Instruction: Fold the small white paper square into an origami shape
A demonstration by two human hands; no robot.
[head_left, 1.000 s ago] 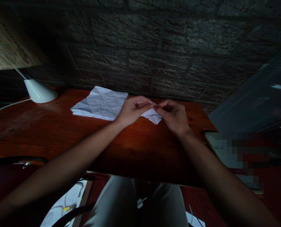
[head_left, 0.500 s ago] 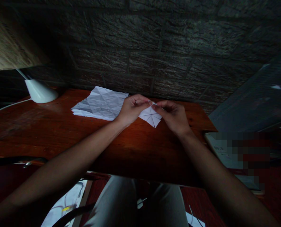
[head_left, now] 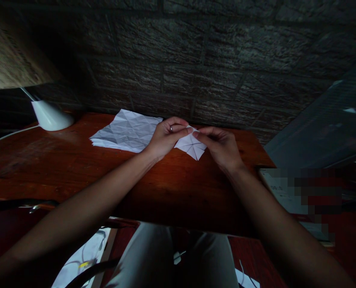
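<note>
Between my two hands is a small folded white paper [head_left: 193, 147], roughly square, with crease lines meeting near its middle and one corner pointing toward me. My left hand [head_left: 169, 136], with a ring on one finger, pinches its far left edge between thumb and fingers. On the other side my right hand [head_left: 221, 146] pinches the far right edge, thumb on top. The two thumb tips are close together near the far corner, which they partly cover. Left of my left hand lies a stack of creased white paper sheets [head_left: 124, 130].
A lamp with a white base [head_left: 52, 116] and a woven shade [head_left: 13, 52] stands at the left of the wooden table [head_left: 55, 160]. Behind the table rises a dark brick wall [head_left: 181, 52]. A grey panel [head_left: 319, 116] leans at the right.
The folded paper has tilted slightly, its near corner shifting a little right and up. My fingers have shifted slightly at the far corner, still pinching it.
</note>
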